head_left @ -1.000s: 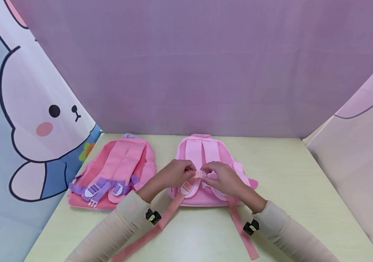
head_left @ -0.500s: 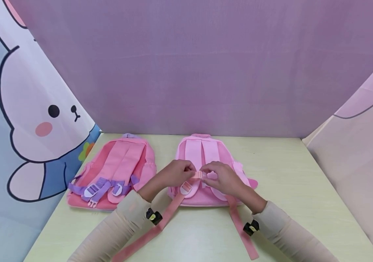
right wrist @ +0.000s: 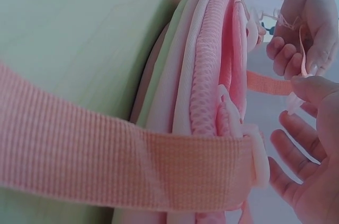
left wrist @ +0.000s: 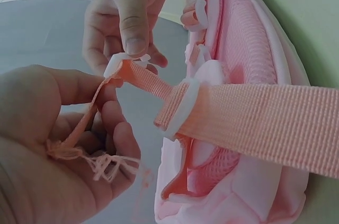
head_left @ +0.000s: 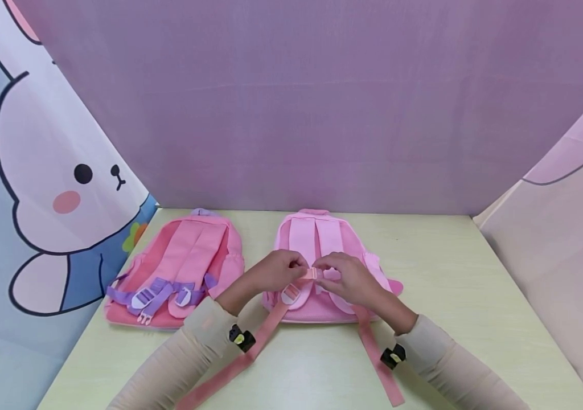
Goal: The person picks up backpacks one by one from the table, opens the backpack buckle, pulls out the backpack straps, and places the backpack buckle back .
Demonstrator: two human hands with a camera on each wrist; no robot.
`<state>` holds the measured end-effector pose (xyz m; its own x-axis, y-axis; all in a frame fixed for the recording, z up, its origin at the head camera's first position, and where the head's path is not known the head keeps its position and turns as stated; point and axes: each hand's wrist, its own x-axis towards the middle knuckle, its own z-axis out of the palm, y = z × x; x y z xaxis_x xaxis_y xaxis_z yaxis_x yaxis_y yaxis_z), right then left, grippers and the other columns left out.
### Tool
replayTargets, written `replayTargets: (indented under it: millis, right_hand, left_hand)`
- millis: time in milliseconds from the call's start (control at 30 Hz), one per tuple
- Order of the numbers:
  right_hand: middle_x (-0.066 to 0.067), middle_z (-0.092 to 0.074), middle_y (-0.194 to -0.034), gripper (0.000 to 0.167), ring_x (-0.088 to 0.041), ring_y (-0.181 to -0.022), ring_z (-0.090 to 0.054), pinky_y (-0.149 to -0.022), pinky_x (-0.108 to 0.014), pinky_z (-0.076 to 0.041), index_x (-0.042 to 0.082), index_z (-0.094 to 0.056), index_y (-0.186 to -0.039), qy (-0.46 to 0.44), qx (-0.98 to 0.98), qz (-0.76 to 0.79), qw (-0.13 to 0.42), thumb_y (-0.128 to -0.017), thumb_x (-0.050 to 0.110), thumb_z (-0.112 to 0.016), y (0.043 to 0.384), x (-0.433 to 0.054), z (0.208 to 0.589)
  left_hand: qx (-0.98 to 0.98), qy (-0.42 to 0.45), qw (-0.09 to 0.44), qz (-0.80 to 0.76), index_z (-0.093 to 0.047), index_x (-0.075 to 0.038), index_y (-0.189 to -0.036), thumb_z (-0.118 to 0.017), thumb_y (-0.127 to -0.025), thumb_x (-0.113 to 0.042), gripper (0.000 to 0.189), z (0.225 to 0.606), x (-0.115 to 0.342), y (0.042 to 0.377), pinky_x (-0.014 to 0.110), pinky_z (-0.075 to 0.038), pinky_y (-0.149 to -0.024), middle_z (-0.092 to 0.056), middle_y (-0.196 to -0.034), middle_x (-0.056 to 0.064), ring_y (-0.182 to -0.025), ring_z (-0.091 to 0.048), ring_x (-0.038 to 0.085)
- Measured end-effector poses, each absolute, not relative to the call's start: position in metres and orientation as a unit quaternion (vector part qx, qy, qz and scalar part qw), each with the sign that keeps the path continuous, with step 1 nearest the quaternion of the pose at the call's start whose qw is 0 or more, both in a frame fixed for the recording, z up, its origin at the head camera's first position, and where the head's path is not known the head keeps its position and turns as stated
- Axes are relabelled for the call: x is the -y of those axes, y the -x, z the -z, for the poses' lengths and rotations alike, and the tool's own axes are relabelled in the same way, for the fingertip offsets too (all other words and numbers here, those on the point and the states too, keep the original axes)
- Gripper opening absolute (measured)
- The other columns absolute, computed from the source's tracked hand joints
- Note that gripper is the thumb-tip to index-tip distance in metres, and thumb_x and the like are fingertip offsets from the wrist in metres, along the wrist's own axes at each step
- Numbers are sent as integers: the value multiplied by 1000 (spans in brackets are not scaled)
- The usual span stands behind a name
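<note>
A light pink backpack point(head_left: 355, 246) lies with its shoulder straps up, both hands above its lower part. My left hand point(head_left: 277, 271) pinches a narrow peach strap point(left wrist: 151, 82) close to a white plastic buckle point(left wrist: 115, 66). The strap's frayed end point(left wrist: 106, 164) hangs over the left fingers. Opposite, my right hand point(head_left: 347, 277) pinches the buckle between thumb and index finger, its other fingers spread in the right wrist view. A white strap adjuster point(left wrist: 185, 108) joins the narrow strap to the backpack side. Part of the buckle is hidden by fingertips.
Left of the hands lies a coral backpack point(head_left: 189, 245) with purple straps point(head_left: 154, 293) and a white side-release clip point(head_left: 144, 319). Two peach straps point(head_left: 381, 364) trail toward the table's front. A purple backdrop point(head_left: 312, 114) rises behind the table point(head_left: 435, 273).
Both hands stay almost in place at the buckle, with only slight shifts of the fingers. The backpacks have not moved.
</note>
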<state>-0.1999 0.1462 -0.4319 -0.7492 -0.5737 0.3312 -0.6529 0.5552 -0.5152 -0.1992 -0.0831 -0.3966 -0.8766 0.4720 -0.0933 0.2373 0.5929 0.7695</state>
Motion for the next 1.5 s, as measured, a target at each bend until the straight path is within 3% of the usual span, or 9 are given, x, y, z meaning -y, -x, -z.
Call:
replayTargets:
  millis: [500,867,1500]
  right_hand:
    - [0,-73,-108,31,-18,-101,-68,-87,-39,-59,15,-72,-119,-346,882,-314,63,-89,19,-79,199,-147,433]
    - [-2,-73,-106,28,-17,-100,-68,-87,-40,-59,15,-72,-117,-358,873,-325,72,-89,17,-78,198,-145,431]
    - [0,-72,-105,31,-22,-99,-69,-86,-43,-60,15,-72,-117,-352,869,-341,57,-88,14,-78,195,-143,432]
  left_hand:
    - [-856,-185,193,-442,-73,-8,-101,-55,-103,-11,19,393,82,199,25,-46,-61,-62,-82,6,-70,-53,13]
    - [-853,-186,193,-449,-72,-6,-102,-54,-102,-11,19,396,81,199,25,-46,-59,-63,-85,12,-69,-53,13]
    - [-861,-148,190,-447,-75,-9,-98,-59,-101,-17,18,396,77,197,24,-46,-57,-63,-80,3,-68,-56,13]
